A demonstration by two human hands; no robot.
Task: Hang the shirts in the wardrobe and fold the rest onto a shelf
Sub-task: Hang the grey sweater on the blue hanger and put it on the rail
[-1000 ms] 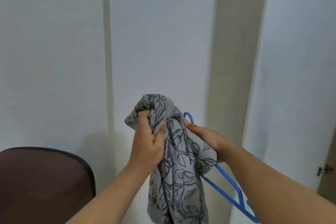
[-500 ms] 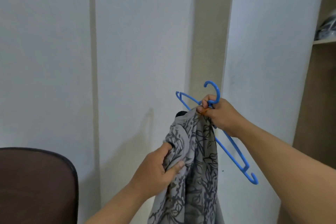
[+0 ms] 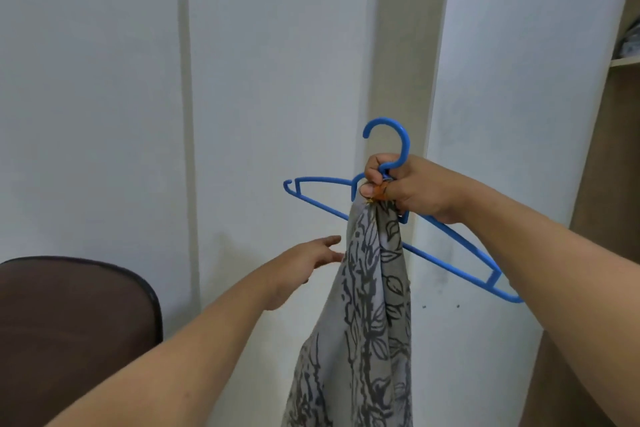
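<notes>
White wardrobe door (image 3: 519, 80) stands just beyond the right hand, with a wooden shelf (image 3: 625, 61) visible past its far edge, above and to the right of that hand. No rail is in view, so nothing shown is hung yet. A dark brown chair back (image 3: 69, 315) sits below and to the left of the left forearm.

Progress, as judged: the grey leaf-print shirt (image 3: 370, 305) is not yet dressed on the blue hanger (image 3: 388, 163). It hangs bunched in one column straight down from the right hand, and both hanger arms are bare. Remaining steps: spread the shirt over the hanger arms, hook it in the wardrobe, then fold whatever other garments remain; none are in view.

Right hand (image 3: 408, 187): closed, gripping the hanger neck below the hook and pinching the shirt's top edge against it.

Left hand (image 3: 311, 253): open, fingers extended, fingertips just beside the shirt's left edge; contact cannot be confirmed.

Change from half a second earlier: the left hand then gripped a fold of the shirt; it has now let go. The right hand has kept its grip, and the hanger now sits closer to level.
</notes>
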